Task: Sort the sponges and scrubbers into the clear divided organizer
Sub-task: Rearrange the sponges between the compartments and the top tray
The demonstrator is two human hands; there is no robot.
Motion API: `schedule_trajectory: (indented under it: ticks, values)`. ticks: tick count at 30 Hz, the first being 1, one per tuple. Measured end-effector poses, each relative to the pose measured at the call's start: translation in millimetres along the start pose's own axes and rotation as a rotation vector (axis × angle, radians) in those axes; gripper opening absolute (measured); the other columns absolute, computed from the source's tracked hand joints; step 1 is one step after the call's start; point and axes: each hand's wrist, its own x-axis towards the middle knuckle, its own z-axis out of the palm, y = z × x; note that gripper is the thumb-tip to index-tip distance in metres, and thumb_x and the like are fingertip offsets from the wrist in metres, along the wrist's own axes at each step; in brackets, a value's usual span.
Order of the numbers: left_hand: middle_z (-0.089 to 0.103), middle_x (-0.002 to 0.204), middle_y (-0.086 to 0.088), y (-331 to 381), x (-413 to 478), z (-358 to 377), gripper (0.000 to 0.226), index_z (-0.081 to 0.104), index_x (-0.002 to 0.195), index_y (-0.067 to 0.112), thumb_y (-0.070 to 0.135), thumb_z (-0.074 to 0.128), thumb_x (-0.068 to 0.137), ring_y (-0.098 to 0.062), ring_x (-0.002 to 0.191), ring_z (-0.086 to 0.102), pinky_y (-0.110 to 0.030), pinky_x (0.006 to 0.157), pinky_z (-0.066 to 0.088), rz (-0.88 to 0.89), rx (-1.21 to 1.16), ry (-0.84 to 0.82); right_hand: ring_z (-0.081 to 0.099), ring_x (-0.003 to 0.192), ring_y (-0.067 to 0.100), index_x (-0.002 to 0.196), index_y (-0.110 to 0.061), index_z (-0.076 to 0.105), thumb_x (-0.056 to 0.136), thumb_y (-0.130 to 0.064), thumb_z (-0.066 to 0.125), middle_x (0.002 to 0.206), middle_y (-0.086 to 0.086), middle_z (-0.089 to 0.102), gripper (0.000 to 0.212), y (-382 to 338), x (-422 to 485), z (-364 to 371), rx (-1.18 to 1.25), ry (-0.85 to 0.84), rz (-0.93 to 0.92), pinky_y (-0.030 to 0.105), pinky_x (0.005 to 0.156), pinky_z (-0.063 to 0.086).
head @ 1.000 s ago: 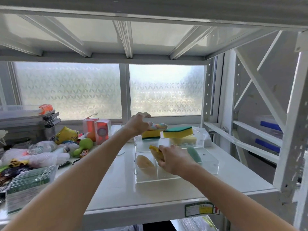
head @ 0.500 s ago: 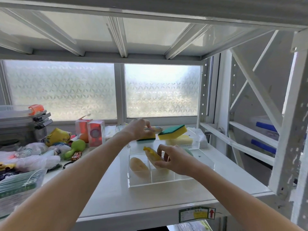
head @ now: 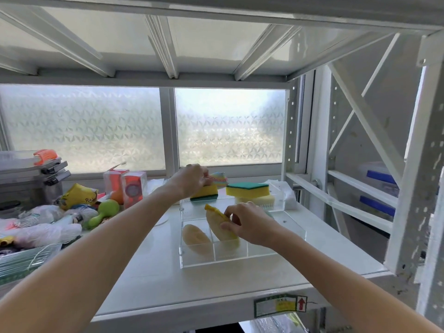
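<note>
From the head camera I see both of my bare arms reaching forward over a white shelf (head: 153,272) in front of a frosted window (head: 228,126). The clear organizer (head: 283,248) sits on the shelf a little right of centre, its dividers splitting it into compartments.

My right hand (head: 249,224) is over the middle of the organizer, with thumb and fingers pinched on a yellow scrubber (head: 219,224). That scrubber stands tilted, its lower end down in the front middle compartment and its upper end sticking above the rim. In the front left compartment, just beside it, a pale tan sponge (head: 195,237) lies on the floor of the box, apart from my fingers.

My left hand (head: 189,180) is at the far left corner of the organizer, fingers curled down onto a yellow and green sponge (head: 204,192) that rests there tilted; I cannot tell how firmly it is gripped. Just behind that hand a striped pastel scrubber (head: 219,179) peeks out. To the right, a second yellow and green sponge (head: 247,189) sits green side up on a white brush (head: 260,200) at the back of the organizer.

On the left of the shelf lies a heap of clutter: a green toy (head: 105,211), plastic bags (head: 43,227), and two pink boxes (head: 127,186).
</note>
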Motion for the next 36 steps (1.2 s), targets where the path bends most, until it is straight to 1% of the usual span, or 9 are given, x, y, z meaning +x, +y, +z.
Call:
schedule_trajectory:
  ticks: [8,13,15,18,21,25,28,31,36]
  values:
    - [0.069,0.104,-0.016,-5,-9,-1,0.024,0.067,0.104,0.006,0.024,0.057,0.093,-0.03,0.095,0.064,-0.046,0.087,0.052,0.055,0.004,-0.006,0.066,0.065,0.017,0.092,-0.013,0.068,0.08,-0.046,0.067,0.079,0.006,0.072,0.035,8,-5,-19,0.293,0.002,0.049,0.032,0.066,0.056]
    - [0.065,0.109,-0.014,-8,-11,-2,0.026,0.064,0.112,0.009,0.024,0.054,0.094,-0.031,0.097,0.062,-0.044,0.088,0.05,0.103,0.071,-0.032,0.068,0.072,0.022,0.087,-0.005,0.069,0.087,-0.021,0.065,0.075,0.004,0.068,0.016,52,16,-69,0.183,0.464,0.233,0.029,0.067,0.055]
    - [0.065,0.109,-0.014,-8,-10,-3,0.025,0.064,0.112,0.009,0.022,0.054,0.093,-0.03,0.097,0.061,-0.042,0.088,0.05,0.112,0.088,-0.038,0.068,0.082,0.025,0.089,-0.003,0.07,0.085,-0.007,0.062,0.083,0.009,0.07,0.01,75,36,-78,0.06,0.483,0.35,0.029,0.071,0.052]
    - [0.064,0.112,-0.013,-9,-8,-4,0.025,0.063,0.113,0.009,0.02,0.054,0.093,-0.028,0.099,0.06,-0.039,0.089,0.049,0.12,0.098,-0.061,0.068,0.093,0.03,0.097,0.004,0.071,0.079,0.0,0.064,0.1,0.02,0.072,0.019,106,64,-77,-0.011,0.174,0.474,0.036,0.081,0.057]
    - [0.063,0.116,-0.011,-12,-5,-7,0.026,0.062,0.116,0.012,0.02,0.055,0.093,-0.027,0.105,0.059,-0.039,0.093,0.048,0.129,0.111,-0.086,0.063,0.091,0.018,0.1,-0.006,0.072,0.075,0.0,0.072,0.104,0.011,0.07,0.026,127,85,-66,0.071,-0.135,0.499,0.026,0.077,0.053]
    - [0.065,0.115,-0.008,-19,0,-6,0.023,0.064,0.112,0.016,0.02,0.057,0.091,-0.025,0.106,0.06,-0.043,0.095,0.049,0.144,0.097,-0.087,0.061,0.11,0.022,0.084,-0.018,0.073,0.075,-0.004,0.074,0.107,0.005,0.069,0.017,139,114,-68,0.06,-0.363,0.462,0.034,0.1,0.049]
    - [0.066,0.114,-0.005,-23,1,-4,0.023,0.066,0.111,0.019,0.019,0.059,0.09,-0.022,0.105,0.06,-0.041,0.096,0.049,0.145,0.072,-0.053,0.051,0.121,0.019,0.114,-0.014,0.067,0.078,-0.007,0.071,0.129,0.004,0.059,0.037,138,126,-76,-0.028,-0.566,0.468,0.039,0.11,0.039]
    - [0.067,0.114,-0.005,-23,1,-4,0.026,0.068,0.114,0.017,0.019,0.061,0.089,-0.021,0.105,0.061,-0.039,0.096,0.049,0.156,0.04,-0.022,0.045,0.128,0.02,0.128,-0.018,0.059,0.077,-0.013,0.072,0.136,0.0,0.054,0.053,135,132,-72,-0.186,-0.671,0.451,0.044,0.114,0.032]
    - [0.065,0.112,-0.005,-21,0,-1,0.027,0.068,0.115,0.017,0.022,0.06,0.09,-0.023,0.102,0.061,-0.041,0.093,0.049,0.161,0.026,-0.003,0.048,0.127,0.022,0.125,-0.013,0.061,0.079,-0.011,0.069,0.135,0.003,0.055,0.047,128,138,-73,-0.286,-0.69,0.464,0.045,0.112,0.036]
